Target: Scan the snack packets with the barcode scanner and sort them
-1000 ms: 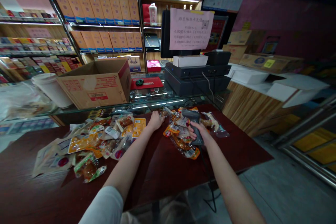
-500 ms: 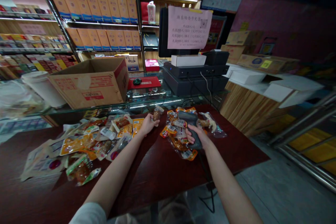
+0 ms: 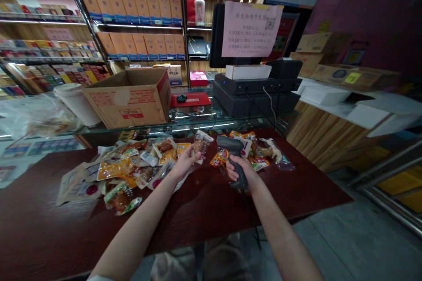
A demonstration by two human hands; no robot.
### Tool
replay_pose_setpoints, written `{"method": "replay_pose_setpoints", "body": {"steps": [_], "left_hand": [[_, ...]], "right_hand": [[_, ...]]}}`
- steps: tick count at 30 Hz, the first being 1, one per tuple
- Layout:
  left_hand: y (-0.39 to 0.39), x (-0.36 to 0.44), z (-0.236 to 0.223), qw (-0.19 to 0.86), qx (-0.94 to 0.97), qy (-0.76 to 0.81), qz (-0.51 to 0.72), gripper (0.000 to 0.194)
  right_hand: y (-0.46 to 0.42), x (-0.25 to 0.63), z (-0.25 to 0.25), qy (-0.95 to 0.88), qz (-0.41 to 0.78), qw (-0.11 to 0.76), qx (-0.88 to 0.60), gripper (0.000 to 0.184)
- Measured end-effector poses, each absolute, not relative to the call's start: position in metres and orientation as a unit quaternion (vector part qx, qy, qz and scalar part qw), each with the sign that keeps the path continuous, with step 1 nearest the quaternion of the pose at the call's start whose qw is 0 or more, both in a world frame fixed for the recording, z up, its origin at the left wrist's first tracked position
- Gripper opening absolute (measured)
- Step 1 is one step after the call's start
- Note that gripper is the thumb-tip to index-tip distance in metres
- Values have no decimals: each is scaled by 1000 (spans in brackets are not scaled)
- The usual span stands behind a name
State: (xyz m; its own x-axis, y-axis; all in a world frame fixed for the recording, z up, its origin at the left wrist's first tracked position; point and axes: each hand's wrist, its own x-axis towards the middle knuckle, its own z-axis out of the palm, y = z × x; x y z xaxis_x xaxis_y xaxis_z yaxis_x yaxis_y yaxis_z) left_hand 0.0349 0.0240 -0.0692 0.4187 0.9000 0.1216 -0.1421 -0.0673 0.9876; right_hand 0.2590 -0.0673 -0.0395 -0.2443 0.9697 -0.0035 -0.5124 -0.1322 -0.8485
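My left hand (image 3: 187, 160) is closed on a clear vacuum pack of brown food (image 3: 201, 144), held up over the dark red table (image 3: 198, 215). In my right hand (image 3: 242, 170) is a dark grey barcode scanner (image 3: 234, 149), its handle wrapped by my fingers and its head turned toward the pack. A cable runs down from the handle. Left of my left hand lies a heap of packaged snacks (image 3: 121, 169), in orange, clear and beige bags. Behind and right of the scanner is a smaller group of snack packs (image 3: 260, 162), partly hidden by the scanner and my right hand.
Behind the table, a glass counter holds an open cardboard box (image 3: 132, 105), a white cup (image 3: 79, 105), a mouse on a red mat (image 3: 194, 99) and a cash register (image 3: 257, 92) with a pink notice (image 3: 252, 30). Cardboard boxes (image 3: 356, 77) stand at right.
The view has turned slightly left, so the scene sits further right. The scanner has shifted left, closer to the pack in my left hand, and its head has turned toward it.
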Motion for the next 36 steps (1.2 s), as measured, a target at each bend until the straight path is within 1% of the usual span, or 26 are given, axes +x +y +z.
{"method": "replay_pose_setpoints", "body": {"steps": [4,10,15,17,19,22,25,27,29,31,33,36], "left_hand": [[24,30,-73,581,594,353,429,70],[26,31,-73,502,658,386,408,55],[25,35,-72,486,686,389,378,57],[25,35,-71,440,711,400,375,54],[23,35,-70,367,743,424,365,54],[17,32,-68,209,773,502,326,58],[12,26,-68,33,760,590,272,51],[12,24,-70,-37,768,589,249,51],[14,23,-73,-56,808,543,219,55],[16,24,-76,-44,841,512,169,52],[20,22,-78,-38,842,524,124,48],[26,12,-79,-59,830,546,98,48]], "right_hand": [[-66,252,-49,-384,694,539,-286,34],[-66,248,-54,-397,683,535,-298,35],[-67,247,-55,-403,684,525,-307,30],[-67,247,-56,-404,682,526,-309,30],[-68,248,-57,-401,680,530,-310,31],[-68,250,-56,-390,680,540,-306,33],[-68,252,-54,-373,678,554,-308,35],[-67,254,-53,-361,677,561,-311,36],[-66,256,-53,-352,674,567,-315,38],[-65,260,-54,-351,666,572,-324,38],[-64,266,-54,-350,650,584,-338,38],[-65,286,-52,-345,626,598,-361,38]]}}
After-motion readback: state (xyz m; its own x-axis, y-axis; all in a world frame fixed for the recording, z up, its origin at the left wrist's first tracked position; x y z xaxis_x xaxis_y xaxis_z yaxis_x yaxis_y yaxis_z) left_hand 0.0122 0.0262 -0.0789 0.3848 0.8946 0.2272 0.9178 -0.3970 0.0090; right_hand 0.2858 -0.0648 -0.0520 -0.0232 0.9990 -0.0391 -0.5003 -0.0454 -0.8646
